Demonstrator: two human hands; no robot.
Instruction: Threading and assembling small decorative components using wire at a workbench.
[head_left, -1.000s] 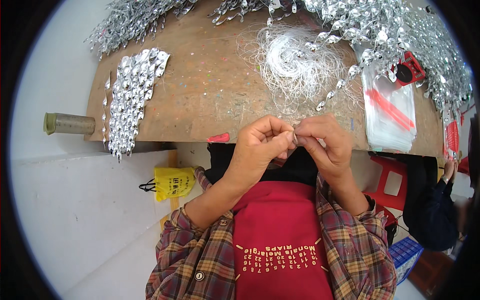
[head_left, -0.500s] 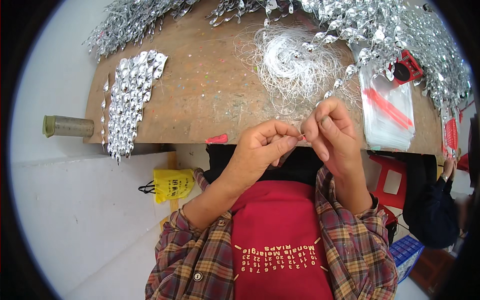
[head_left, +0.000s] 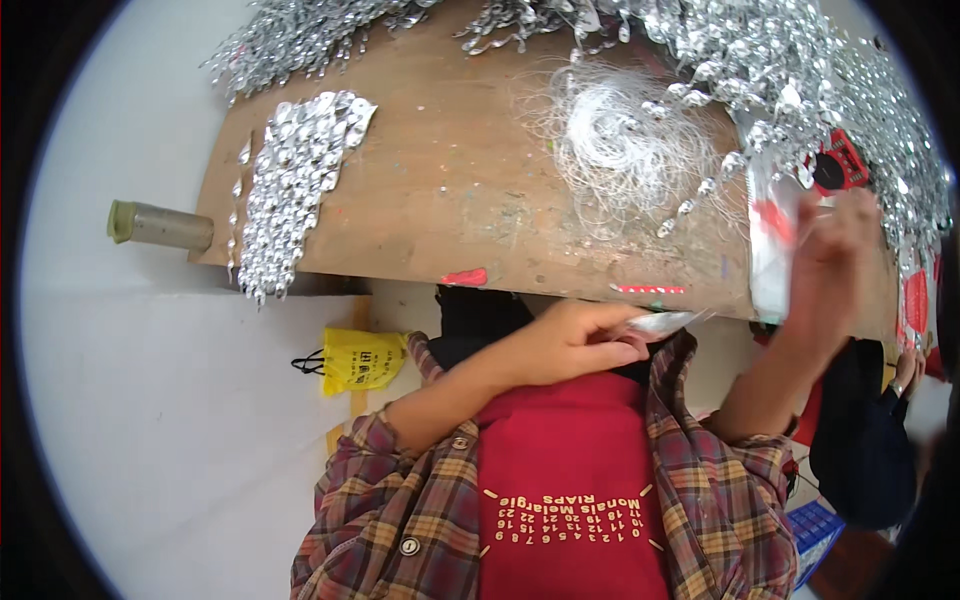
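Just past the table's front edge, my left hand (head_left: 585, 343) is closed, its thumb and fingers pinching a small shiny silver piece (head_left: 664, 323) that points right. Fine thread-like lines show by its tip. My right hand (head_left: 832, 255) is raised over the right side of the table, smeared by motion, so its fingers and anything in them cannot be made out. It partly covers a stack of clear plastic bags (head_left: 768, 280) with a pinkish-red strip (head_left: 775, 220) on top. A tangled heap of clear line (head_left: 635, 140) lies left of that hand.
Silver twisted strips (head_left: 305, 180) lie in a row on the wooden table (head_left: 440, 200). More silver strands (head_left: 720, 50) heap along the back. A red device (head_left: 840, 165), a metal tube (head_left: 160, 228) and a yellow bag (head_left: 362, 360) surround the work area. Another person's hand (head_left: 906, 370) shows at far right.
My hands have come apart. The right one has swung right toward the plastic bags; the left has moved slightly right and toward me, with the silver piece now showing in it.
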